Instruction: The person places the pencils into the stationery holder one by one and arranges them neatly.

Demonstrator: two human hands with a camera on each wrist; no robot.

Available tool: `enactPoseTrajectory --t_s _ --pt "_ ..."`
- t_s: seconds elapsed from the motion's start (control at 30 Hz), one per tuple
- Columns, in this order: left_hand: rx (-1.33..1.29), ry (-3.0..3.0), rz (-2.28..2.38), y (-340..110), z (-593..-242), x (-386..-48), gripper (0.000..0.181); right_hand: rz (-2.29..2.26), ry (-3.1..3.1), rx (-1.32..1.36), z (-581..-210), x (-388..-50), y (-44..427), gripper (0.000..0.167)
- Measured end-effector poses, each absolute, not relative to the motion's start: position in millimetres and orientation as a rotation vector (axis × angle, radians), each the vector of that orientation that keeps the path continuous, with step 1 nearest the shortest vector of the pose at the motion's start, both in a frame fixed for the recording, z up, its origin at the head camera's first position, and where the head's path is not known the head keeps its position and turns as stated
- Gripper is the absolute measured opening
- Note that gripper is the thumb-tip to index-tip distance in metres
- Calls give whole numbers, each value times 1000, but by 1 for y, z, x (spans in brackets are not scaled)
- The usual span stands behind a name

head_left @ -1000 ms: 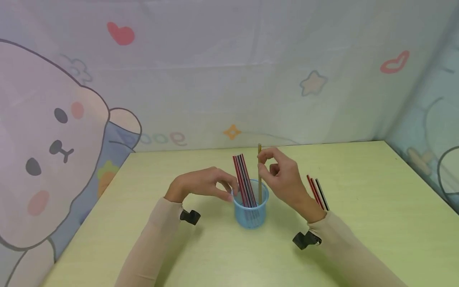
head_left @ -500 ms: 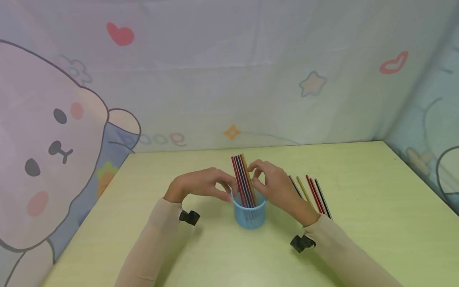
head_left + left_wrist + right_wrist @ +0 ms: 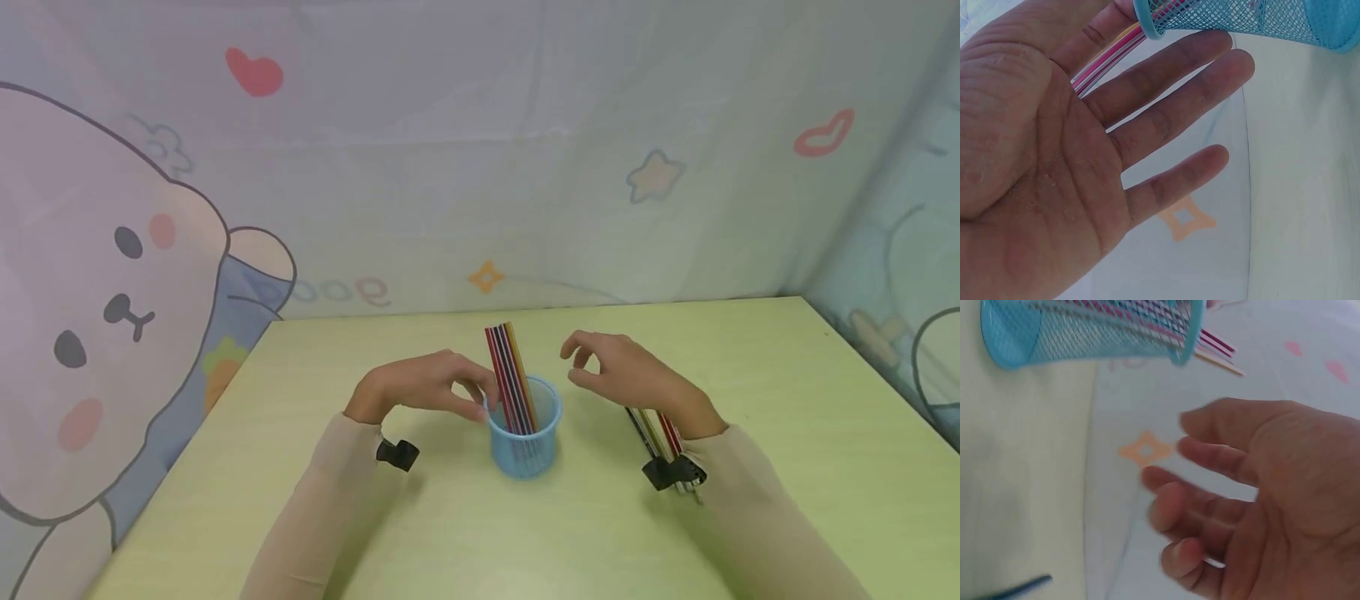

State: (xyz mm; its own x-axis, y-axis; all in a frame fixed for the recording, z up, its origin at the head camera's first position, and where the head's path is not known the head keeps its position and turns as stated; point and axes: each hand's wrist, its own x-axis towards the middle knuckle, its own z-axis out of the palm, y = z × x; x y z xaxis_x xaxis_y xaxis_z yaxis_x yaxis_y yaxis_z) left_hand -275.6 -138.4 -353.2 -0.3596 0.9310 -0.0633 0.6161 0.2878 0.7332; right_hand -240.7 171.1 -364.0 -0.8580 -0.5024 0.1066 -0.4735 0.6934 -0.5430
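A blue mesh pen holder [image 3: 524, 450] stands upright on the table, holding several thin coloured sticks [image 3: 512, 377] that lean to the left: red, dark and a golden-yellow one. My left hand [image 3: 429, 385] pinches the holder's rim at its left side between thumb and forefinger. In the left wrist view, the other fingers of the left hand [image 3: 1072, 144] are stretched out below the rim. To the right of the holder my right hand [image 3: 633, 375] hovers with loosely bent fingers. Nothing lies between its fingers in the right wrist view, where the right hand [image 3: 1260, 487] is apart from the holder.
More loose sticks [image 3: 654, 433], red, yellow and dark, lie on the pale yellow-green table [image 3: 450, 533], partly hidden under the right wrist. A printed cloth backdrop [image 3: 420, 192] rises behind the table's back edge.
A golden-yellow stick, held upright by my right hand a second ago, now leans with the others in the pen holder. My right hand has let go and moved right. The left hand stays put.
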Motion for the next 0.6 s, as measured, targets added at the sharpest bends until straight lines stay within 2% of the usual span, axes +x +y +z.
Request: enactPoseTrajectory --t_s 0.17,0.6 --pt "1385 2079 845 -138 -353 -277 5 -750 2768 -763 -357 -242 195 34" --pt "1380 2079 847 -139 -355 -278 5 -631 2653 -676 -351 -244 229 24"
